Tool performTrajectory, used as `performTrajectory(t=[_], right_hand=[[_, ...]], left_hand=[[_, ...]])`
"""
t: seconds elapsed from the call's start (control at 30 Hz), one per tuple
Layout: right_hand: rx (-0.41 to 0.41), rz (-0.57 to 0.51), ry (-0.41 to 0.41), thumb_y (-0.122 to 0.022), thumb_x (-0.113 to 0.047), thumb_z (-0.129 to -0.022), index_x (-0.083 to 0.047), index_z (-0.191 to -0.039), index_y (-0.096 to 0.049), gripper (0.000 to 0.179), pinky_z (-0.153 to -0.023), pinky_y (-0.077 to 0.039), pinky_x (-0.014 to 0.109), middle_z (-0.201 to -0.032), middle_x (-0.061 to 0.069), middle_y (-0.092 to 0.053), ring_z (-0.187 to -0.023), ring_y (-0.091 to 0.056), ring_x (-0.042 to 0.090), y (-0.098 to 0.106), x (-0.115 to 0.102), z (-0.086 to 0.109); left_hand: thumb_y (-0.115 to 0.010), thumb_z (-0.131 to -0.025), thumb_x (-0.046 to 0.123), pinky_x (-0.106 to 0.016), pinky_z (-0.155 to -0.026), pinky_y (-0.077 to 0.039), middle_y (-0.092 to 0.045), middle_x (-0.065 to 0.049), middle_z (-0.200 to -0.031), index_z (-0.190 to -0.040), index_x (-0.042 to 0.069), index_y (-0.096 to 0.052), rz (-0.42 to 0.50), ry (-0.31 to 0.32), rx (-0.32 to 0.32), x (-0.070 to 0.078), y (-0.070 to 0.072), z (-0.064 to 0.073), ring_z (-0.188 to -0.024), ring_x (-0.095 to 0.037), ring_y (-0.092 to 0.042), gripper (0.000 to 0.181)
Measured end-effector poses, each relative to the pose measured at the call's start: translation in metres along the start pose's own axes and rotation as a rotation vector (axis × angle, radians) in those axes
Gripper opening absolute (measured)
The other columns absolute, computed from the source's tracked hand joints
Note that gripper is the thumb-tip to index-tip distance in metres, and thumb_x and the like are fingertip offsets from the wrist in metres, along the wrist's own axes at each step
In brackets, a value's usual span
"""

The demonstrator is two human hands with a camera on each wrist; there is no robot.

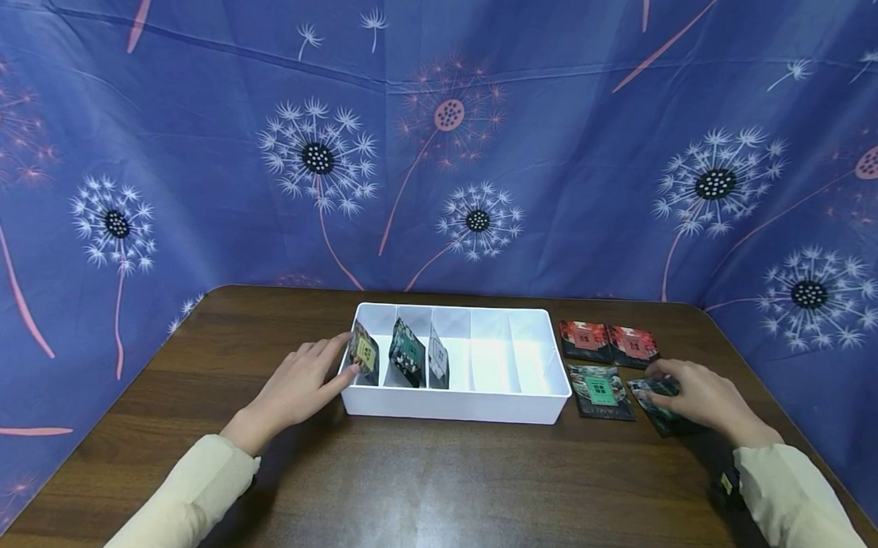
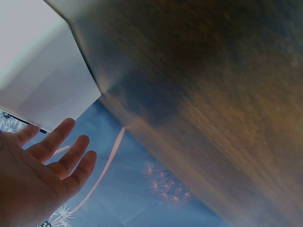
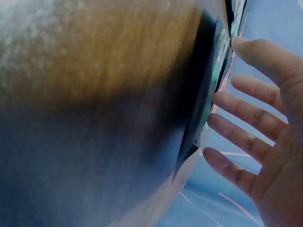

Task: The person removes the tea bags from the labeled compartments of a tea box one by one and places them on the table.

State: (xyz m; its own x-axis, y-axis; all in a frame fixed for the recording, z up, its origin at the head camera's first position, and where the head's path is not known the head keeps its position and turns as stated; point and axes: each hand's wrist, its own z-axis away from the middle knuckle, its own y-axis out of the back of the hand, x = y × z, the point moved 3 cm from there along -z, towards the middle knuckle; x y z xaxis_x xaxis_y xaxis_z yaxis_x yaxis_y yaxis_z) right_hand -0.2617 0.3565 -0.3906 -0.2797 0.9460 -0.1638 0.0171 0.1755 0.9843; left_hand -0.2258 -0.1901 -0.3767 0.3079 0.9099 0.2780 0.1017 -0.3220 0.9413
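the right grip point(image 1: 706, 399) is released: its fingers are extended and spread, and the tips touch a dark packet point(image 1: 669, 425), with no firm pinch shown. this packet lies to the right of the white box point(image 1: 449, 405), level with the front part of the box.

for a sound pick-up, set the thumb on one edge and the fingers on the opposite edge, then close lightly. a flat packet probably slides on the table point(image 1: 403, 482), so raise one edge before pinching. avoid pressing on the middle; the thin wrapper may crease.

the left grip point(image 1: 290, 390) clasps nothing. it rests at the left end of the box, thumb at the yellow-labelled packet point(image 1: 366, 354) in the leftmost compartment. use it as a light brace only; hard pressure could tip that packet or shift the box.

inside the box, a green-labelled packet point(image 1: 407, 353) leans in the second compartment from the left, and a pale-labelled packet point(image 1: 438, 361) in the third. just right of the box lies a loose green packet point(image 1: 600, 392); behind it, also right of the box, lie the nearer red packet point(image 1: 585, 341) and the farther red packet point(image 1: 633, 345). lift clear of these neighbours.
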Motion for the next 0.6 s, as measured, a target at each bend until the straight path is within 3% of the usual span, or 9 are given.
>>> performTrajectory(t=[0.6], right_hand=[[-0.026, 0.018, -0.018, -0.068, -0.041, -0.077, -0.011, -0.104, -0.065, 0.041, -0.062, -0.046, 0.052, -0.105, 0.019, -0.064, -0.091, -0.06, 0.037, -0.0017, -0.0002, 0.0005]], left_hand=[[-0.04, -0.09, 0.056, -0.057, -0.093, -0.036, -0.049, -0.01, -0.134, -0.141, 0.019, -0.032, 0.003, 0.004, -0.004, -0.0014, -0.0007, -0.0003, -0.119, -0.034, -0.046, 0.063]])
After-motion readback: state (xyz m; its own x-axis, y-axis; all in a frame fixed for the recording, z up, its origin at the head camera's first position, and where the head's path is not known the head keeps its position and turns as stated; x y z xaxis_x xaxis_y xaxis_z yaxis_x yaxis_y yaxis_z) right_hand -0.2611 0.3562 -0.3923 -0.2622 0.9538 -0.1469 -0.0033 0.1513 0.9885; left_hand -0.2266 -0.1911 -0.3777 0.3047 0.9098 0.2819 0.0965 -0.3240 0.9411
